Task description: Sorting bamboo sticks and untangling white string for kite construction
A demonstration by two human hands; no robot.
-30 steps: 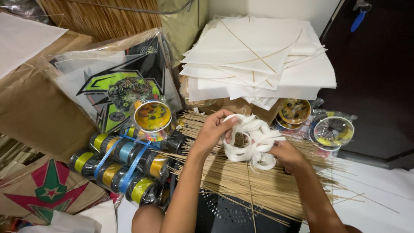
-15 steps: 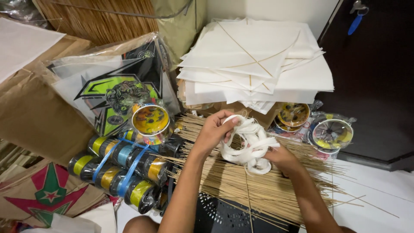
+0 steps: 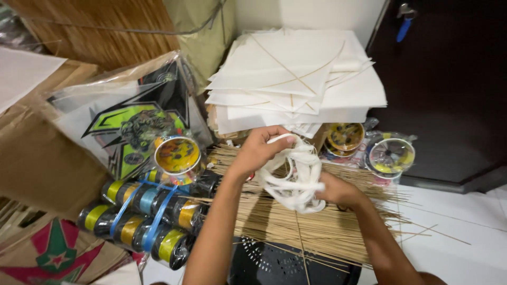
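A tangled bundle of white plastic strips (image 3: pixel 296 177) hangs between my two hands in the head view. My left hand (image 3: pixel 260 149) grips its upper loop, fingers curled around a strand. My right hand (image 3: pixel 338 190) is closed on the lower right end of the same bundle. Both hands hover just above a flat bundle of thin bamboo sticks (image 3: pixel 317 227) that lies across a black perforated stool (image 3: pixel 274 264).
A stack of white paper kites (image 3: pixel 296 79) sits behind the hands. Bundled string spools (image 3: pixel 148 216) tied with blue strap lie at the left, under a printed kite in plastic (image 3: pixel 132 121). More spools (image 3: pixel 391 155) rest at the right by a dark door (image 3: pixel 449 79).
The bundle and both hands have stayed over the sticks; my left hand has shifted its grip on the upper loop and the strips hang a little lower and more stretched.
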